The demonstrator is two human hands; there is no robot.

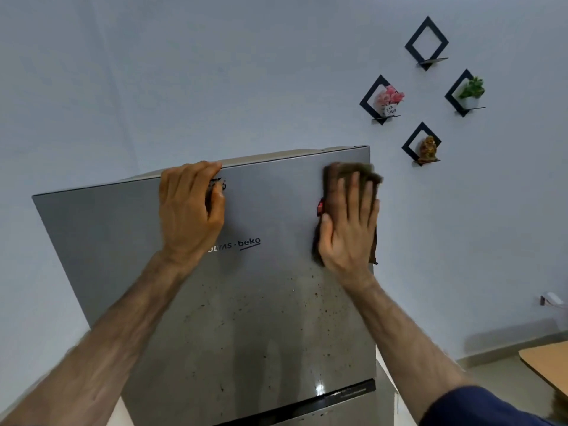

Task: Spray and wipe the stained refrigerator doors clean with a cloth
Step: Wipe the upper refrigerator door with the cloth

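Refrigerator door (172,272), speckled with brown stains below its logo! Right hand (349,229) presses a brown cloth (347,173) flat near the door's top right corner, fingers (356,192) spread. Left hand (189,210) hooks curled fingers over the door's top edge.

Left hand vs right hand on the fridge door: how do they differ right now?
The left hand curls over the upper door's top edge, bare, holding no cloth; the right hand lies flat with fingers spread, pressing a brown cloth against the door near its right edge. The left sits nearer the middle, above the logo. Both touch the same upper door, above the brown specks.
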